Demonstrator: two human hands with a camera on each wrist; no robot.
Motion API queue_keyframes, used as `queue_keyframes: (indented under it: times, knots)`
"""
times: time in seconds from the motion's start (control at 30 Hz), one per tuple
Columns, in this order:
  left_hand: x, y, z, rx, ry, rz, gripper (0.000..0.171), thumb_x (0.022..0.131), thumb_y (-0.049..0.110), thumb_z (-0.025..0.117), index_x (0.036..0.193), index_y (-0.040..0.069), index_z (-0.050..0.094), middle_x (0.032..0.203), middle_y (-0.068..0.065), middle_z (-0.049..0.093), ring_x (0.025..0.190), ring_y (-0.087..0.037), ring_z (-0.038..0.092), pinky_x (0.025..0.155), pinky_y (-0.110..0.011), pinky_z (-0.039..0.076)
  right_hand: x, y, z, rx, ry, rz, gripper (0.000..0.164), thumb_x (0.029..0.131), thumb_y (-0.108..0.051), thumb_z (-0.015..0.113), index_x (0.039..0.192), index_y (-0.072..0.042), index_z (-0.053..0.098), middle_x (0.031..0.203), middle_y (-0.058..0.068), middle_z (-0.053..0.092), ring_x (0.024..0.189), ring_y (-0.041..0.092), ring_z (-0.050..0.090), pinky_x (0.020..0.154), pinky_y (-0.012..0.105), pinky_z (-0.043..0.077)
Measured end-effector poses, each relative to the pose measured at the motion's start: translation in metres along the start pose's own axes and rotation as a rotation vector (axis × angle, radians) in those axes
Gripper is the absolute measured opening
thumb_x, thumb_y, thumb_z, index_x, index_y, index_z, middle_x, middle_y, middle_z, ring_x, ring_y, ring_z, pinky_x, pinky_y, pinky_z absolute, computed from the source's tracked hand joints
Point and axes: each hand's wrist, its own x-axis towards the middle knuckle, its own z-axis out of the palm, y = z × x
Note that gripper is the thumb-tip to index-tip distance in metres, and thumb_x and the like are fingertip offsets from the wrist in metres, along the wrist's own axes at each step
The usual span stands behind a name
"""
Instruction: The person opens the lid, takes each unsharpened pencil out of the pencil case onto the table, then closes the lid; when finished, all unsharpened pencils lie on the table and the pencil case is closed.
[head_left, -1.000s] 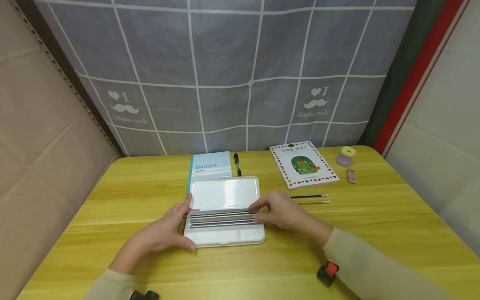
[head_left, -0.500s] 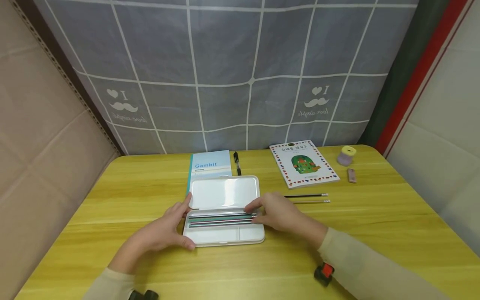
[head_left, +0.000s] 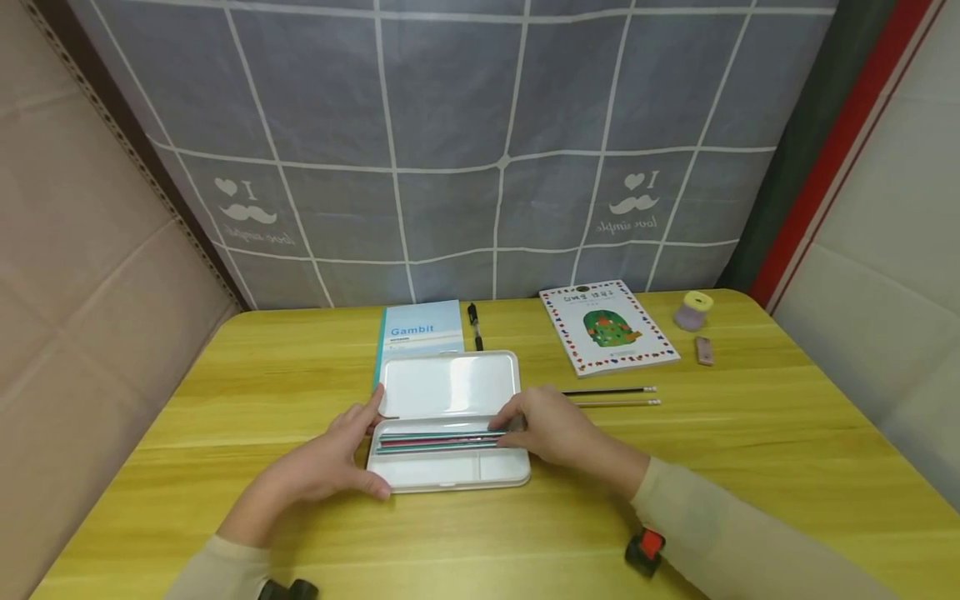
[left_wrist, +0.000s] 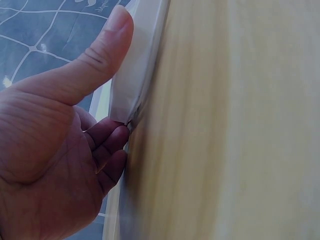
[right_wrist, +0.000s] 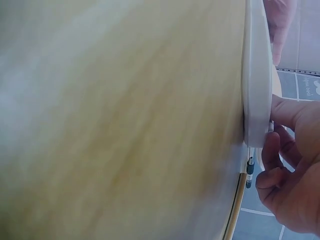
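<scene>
A white pencil case [head_left: 423, 476] lies with its lid [head_left: 450, 385] folded back on the wooden table. Several pencils [head_left: 435, 443] lie side by side in its long back compartment, the front compartments holding nothing visible. My left hand [head_left: 330, 467] grips the case at its left end, thumb at the front corner and fingers near the hinge; in the left wrist view the fingers curl against the edge of the case [left_wrist: 135, 65]. At the right end, my right hand [head_left: 558, 427] pinches the pencils' ends between thumb and fingers, partly hiding them. A pale pencil end [right_wrist: 271, 127] shows there.
Behind the lid lie a Gambit notebook [head_left: 423, 327] and a black pen [head_left: 475, 325]. To the right are a picture-covered book [head_left: 611, 327], two loose pencils [head_left: 618, 391], a yellow-lidded small container [head_left: 693, 312] and a pinkish eraser [head_left: 703, 351]. A grey checked cloth [head_left: 450, 208] hangs behind.
The pencils have turned and shifted within the compartment, showing different colours. My right hand has moved slightly left. My left hand has kept its place on the case.
</scene>
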Motion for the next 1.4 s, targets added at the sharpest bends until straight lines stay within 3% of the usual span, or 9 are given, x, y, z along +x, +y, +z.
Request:
queue_keyframes:
  times: [0.43,0.77,1.03,1.23,1.4]
  knots:
    - [-0.001,0.002,0.000,-0.003,0.002,0.030,0.141,0.072,0.037,0.095,0.166,0.001,-0.005,0.139,-0.012,0.049,0.139,-0.041,0.034,0.118,-0.068,0.022,-0.007,0.003,0.001,0.090,0.036,-0.009,0.009,0.086,-0.010,0.086,0.095,-0.012,0.085,0.095,-0.004,0.077,0.074,-0.001,0.057,0.063,0.022,0.049]
    - [0.000,0.001,-0.001,0.000,0.000,0.038,0.141,0.072,0.037,0.095,0.166,0.001,-0.005,0.136,-0.010,0.049,0.136,-0.038,0.037,0.118,-0.067,0.023,-0.008,0.003,0.001,0.177,0.101,0.024,0.008,0.085,-0.010,0.087,0.093,-0.013,0.084,0.087,-0.008,0.076,0.065,0.005,0.055,0.057,0.023,0.048]
    - [-0.001,0.002,-0.001,-0.002,-0.001,0.013,0.141,0.072,0.039,0.095,0.166,0.003,-0.005,0.140,-0.012,0.048,0.140,-0.041,0.033,0.118,-0.067,0.022,-0.013,0.009,-0.005,0.220,0.172,-0.003,0.007,0.086,-0.010,0.086,0.093,-0.013,0.085,0.085,-0.007,0.075,0.064,0.006,0.054,0.057,0.022,0.046]
    - [0.000,0.001,-0.001,-0.006,-0.004,0.005,0.141,0.072,0.039,0.094,0.166,0.003,-0.005,0.142,-0.014,0.047,0.142,-0.042,0.031,0.118,-0.067,0.022,-0.018,0.017,-0.010,0.274,0.166,0.010,0.006,0.086,-0.011,0.086,0.091,-0.012,0.084,0.084,-0.005,0.074,0.061,0.009,0.053,0.053,0.023,0.044]
    - [0.000,-0.002,0.000,0.006,0.005,0.011,0.142,0.071,0.040,0.095,0.166,0.003,-0.005,0.142,-0.014,0.047,0.143,-0.043,0.031,0.119,-0.068,0.020,-0.025,0.026,-0.017,0.264,0.167,0.060,0.005,0.087,-0.014,0.086,0.091,-0.016,0.084,0.085,-0.006,0.074,0.067,0.011,0.055,0.058,0.024,0.046]
